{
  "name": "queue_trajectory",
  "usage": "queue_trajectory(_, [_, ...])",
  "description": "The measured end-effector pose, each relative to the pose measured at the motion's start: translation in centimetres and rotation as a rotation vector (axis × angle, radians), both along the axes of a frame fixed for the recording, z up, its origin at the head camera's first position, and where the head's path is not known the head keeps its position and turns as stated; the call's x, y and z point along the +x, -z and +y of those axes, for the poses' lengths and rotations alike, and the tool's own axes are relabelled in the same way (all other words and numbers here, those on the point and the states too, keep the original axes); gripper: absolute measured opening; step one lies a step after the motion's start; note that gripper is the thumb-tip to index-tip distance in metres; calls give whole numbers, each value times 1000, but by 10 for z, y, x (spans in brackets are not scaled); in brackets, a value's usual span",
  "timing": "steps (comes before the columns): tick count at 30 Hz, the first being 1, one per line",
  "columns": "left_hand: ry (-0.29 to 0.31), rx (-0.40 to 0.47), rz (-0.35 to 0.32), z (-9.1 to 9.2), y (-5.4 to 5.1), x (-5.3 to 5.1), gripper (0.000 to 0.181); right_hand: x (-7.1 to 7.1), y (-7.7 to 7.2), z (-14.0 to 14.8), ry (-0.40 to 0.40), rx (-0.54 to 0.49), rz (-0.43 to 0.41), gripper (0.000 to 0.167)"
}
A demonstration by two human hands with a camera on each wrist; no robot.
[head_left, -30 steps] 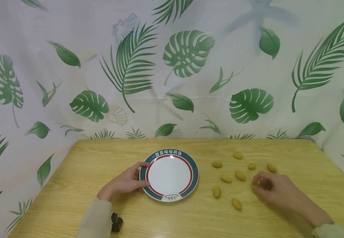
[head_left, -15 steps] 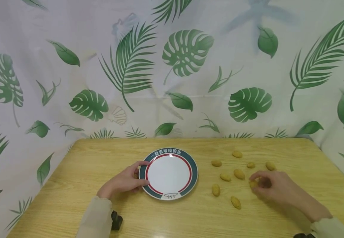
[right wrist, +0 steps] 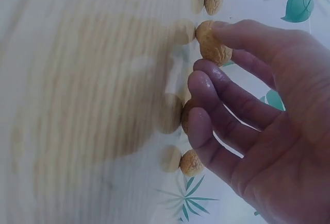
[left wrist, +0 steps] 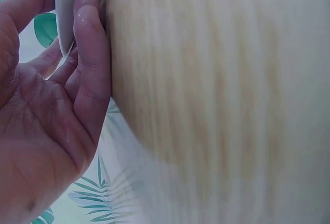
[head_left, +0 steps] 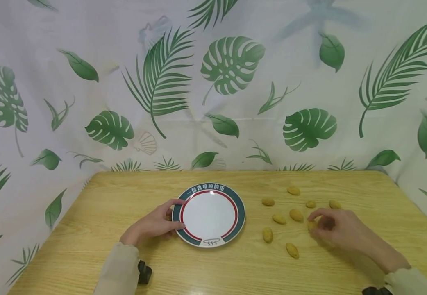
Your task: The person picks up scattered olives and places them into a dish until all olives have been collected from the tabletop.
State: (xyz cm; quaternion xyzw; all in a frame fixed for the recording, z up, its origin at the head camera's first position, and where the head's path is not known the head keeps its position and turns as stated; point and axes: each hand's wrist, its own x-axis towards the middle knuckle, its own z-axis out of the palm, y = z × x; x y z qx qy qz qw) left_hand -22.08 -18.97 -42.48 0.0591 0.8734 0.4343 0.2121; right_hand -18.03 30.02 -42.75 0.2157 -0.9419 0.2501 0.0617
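Observation:
My left hand holds the left rim of a round white plate with a dark green border and red ring. Its thumb lies over the edge and other fingers are below, as the plate edge in the left wrist view shows. At the right, my right hand pinches a yellow-brown, wrinkled oval nut-like piece between thumb and forefinger, low over the table. In the right wrist view the piece is at the thumb tip, with the remaining fingers loosely bent.
Several similar nut-like pieces lie scattered between the plate and my right hand, one just behind that hand. The wooden table ends at a leaf-printed curtain. A black object shows beside the left sleeve.
The view has shifted slightly. My right hand has moved a little left, its fingers staying around the piece. My left hand and the plate have stayed put.

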Motion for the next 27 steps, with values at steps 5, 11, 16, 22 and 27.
queue_trajectory(5, [8, 9, -2, -1, 0, 0, 67, -1, -2, -4, -12, -16, 35, 22])
queue_trajectory(11, [6, 1, -6, 0, -1, 0, 68, -2, -3, -9, -45, -65, 59, 23])
queue_trajectory(16, [2, -8, -10, 0, -1, 0, 68, -4, -5, -13, -81, -87, 77, 22])
queue_trajectory(22, [-5, -14, -25, 1, -2, 0, 69, -4, -13, -18, -87, -102, -9, 19])
queue_trajectory(27, [-7, -16, -31, 1, -3, -1, 69, -5, -17, -24, -84, -105, -40, 19])
